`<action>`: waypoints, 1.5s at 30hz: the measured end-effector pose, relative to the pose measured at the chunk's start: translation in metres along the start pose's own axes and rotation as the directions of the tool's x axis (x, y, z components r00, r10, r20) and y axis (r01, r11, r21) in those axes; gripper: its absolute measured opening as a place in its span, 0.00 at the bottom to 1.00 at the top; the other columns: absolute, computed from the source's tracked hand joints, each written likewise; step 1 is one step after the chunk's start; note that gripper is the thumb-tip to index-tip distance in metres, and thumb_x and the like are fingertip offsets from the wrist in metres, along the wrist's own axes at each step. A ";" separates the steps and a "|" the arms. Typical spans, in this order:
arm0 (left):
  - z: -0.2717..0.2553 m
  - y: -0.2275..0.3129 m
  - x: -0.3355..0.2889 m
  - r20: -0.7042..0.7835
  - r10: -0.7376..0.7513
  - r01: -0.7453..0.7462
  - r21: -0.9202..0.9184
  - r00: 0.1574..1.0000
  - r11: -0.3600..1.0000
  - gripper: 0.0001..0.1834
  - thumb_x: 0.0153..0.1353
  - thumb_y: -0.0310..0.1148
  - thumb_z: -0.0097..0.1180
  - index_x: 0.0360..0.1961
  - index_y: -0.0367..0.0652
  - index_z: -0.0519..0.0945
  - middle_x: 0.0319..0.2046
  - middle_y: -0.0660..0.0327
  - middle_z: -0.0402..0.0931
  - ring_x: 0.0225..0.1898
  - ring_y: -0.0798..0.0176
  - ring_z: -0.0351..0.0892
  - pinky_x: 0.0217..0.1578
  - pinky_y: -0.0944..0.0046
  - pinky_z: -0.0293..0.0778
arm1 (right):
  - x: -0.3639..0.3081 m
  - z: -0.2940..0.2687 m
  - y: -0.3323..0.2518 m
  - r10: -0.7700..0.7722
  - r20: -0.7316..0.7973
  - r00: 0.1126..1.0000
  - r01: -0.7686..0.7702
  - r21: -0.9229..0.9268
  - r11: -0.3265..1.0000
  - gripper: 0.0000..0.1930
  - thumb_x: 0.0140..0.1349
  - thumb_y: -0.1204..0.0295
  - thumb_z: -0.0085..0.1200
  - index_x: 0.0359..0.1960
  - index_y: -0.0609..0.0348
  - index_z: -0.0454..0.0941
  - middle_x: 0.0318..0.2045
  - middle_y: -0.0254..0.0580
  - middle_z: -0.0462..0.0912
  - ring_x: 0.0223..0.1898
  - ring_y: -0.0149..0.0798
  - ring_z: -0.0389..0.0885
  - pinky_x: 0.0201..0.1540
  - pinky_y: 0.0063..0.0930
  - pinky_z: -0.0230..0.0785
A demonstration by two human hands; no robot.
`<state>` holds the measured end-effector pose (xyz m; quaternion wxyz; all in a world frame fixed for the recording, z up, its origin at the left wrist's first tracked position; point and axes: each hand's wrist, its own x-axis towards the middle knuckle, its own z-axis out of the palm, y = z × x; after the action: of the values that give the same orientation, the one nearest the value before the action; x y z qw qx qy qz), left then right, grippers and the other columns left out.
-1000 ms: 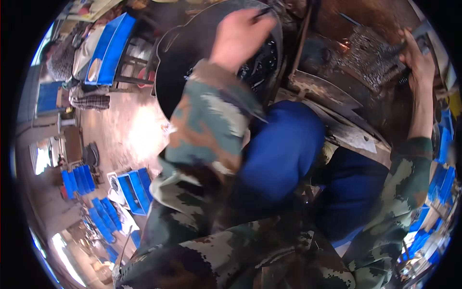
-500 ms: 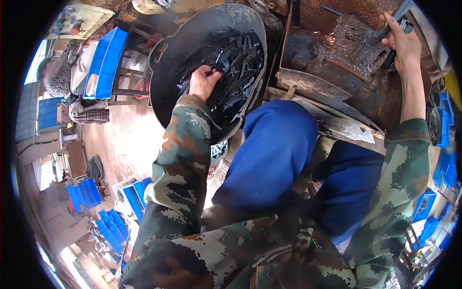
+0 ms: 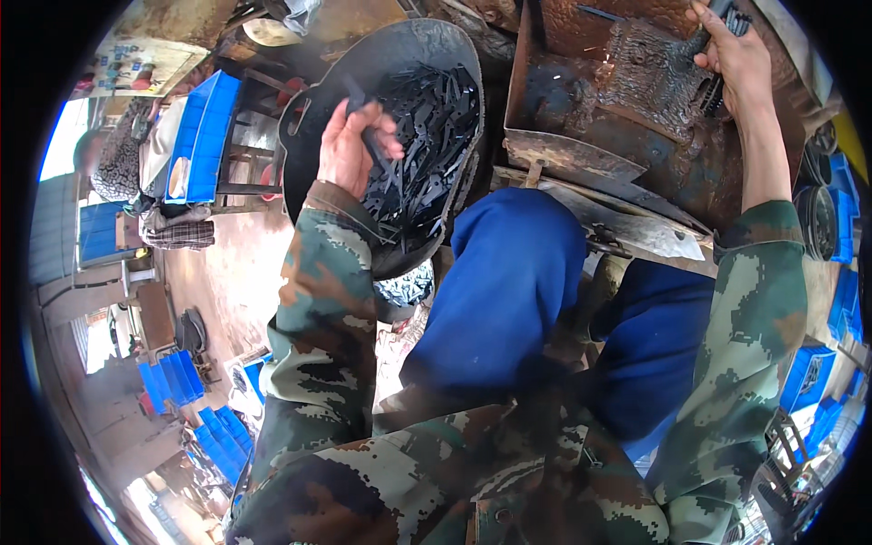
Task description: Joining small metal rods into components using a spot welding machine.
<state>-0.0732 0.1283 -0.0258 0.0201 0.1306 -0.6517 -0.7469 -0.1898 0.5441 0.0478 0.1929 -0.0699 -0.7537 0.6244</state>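
Note:
My left hand (image 3: 348,153) is raised palm up over the left part of a black rubber tub. Its fingers are curled round a dark flat metal strip (image 3: 373,145), slightly blurred. Beneath it in the tub (image 3: 318,86) lies a heap of similar dark metal pieces (image 3: 436,113). At the upper right, my right hand (image 3: 738,64) is wrapped round a grey handle (image 3: 719,7). Black ribbed or coiled parts show close by that hand, their kind unclear. Below and left of it is a rough, wet-looking brown block (image 3: 649,82) inside a rusty metal tray (image 3: 577,150).
My knees in blue trousers (image 3: 518,263) are between the tub and the tray's front. A container of shiny small pieces (image 3: 406,286) stands under the tub. Blue bins (image 3: 202,136) are on the left, with more blue bins (image 3: 804,377) at the right edge.
My left hand has come up out of the heap, moved left and turned palm up, with a metal strip now showing in it. The right hand keeps its grip; the whole view has shifted slightly.

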 end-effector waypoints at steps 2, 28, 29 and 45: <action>0.031 0.028 -0.002 0.025 -0.004 0.005 -0.035 1.000 0.999 0.08 0.67 0.32 0.52 0.43 0.39 0.75 0.23 0.62 0.70 0.18 0.68 0.67 0.20 0.69 0.64 | 0.001 0.002 0.000 0.011 0.009 1.000 -0.011 0.029 1.000 0.09 0.63 0.69 0.62 0.34 0.58 0.75 0.16 0.31 0.71 0.11 0.26 0.62 0.14 0.25 0.67; 0.335 0.014 -0.003 0.676 -0.118 0.574 -0.504 0.727 0.645 0.11 0.67 0.36 0.49 0.28 0.44 0.73 0.18 0.71 0.65 0.20 0.73 0.65 0.24 0.73 0.64 | -0.098 -0.005 -0.036 0.094 -0.320 0.943 0.157 0.676 0.720 0.08 0.64 0.77 0.51 0.41 0.61 0.66 0.20 0.38 0.74 0.13 0.30 0.73 0.14 0.24 0.66; 0.338 0.016 -0.008 0.643 -0.190 0.589 -0.489 0.742 0.643 0.12 0.67 0.38 0.48 0.31 0.43 0.76 0.18 0.71 0.65 0.21 0.72 0.65 0.24 0.71 0.64 | -0.101 -0.011 -0.043 0.088 -0.321 0.943 0.156 0.662 0.733 0.06 0.64 0.77 0.51 0.39 0.61 0.67 0.18 0.36 0.73 0.13 0.29 0.73 0.15 0.23 0.65; 0.362 0.030 -0.163 0.883 0.217 -0.048 -0.217 0.415 0.975 0.13 0.65 0.33 0.60 0.48 0.39 0.83 0.40 0.72 0.76 0.32 0.81 0.63 0.33 0.76 0.59 | -0.272 -0.183 -0.119 0.426 0.005 0.905 -0.372 -0.475 0.797 0.13 0.48 0.68 0.62 0.28 0.69 0.79 0.23 0.52 0.84 0.27 0.44 0.86 0.34 0.33 0.77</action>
<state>-0.0003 0.5072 0.0729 -0.2623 -0.3435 -0.5078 -0.7452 0.1444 0.5925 0.1347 -0.0079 -0.2360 -0.8582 0.4557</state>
